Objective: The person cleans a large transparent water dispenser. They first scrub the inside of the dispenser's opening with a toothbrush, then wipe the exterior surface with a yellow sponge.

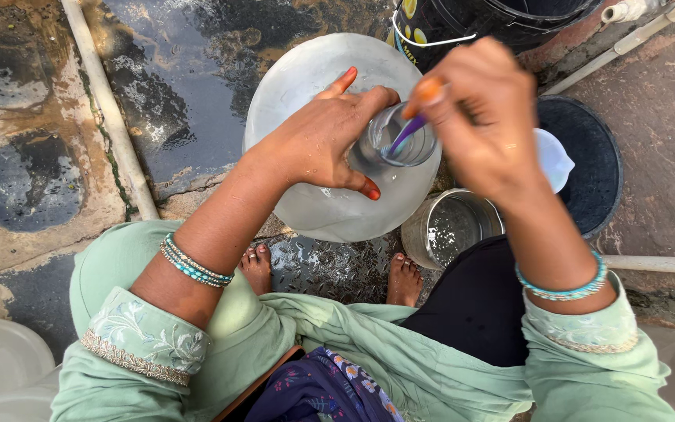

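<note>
- Holding the neck of the big clear jug (330, 211), the left hand (322, 141) wraps its fingers around the rim, with one finger sticking out.
- The right hand (482, 117) is pressed together, pinching a purple brush handle (406, 134).
- The handle slants down from the right hand into the jug's mouth, so its long way points down and to the left.
- The jug stands on the wet ground just past the bare feet (404, 280), beside a steel pot (451, 225).
</note>
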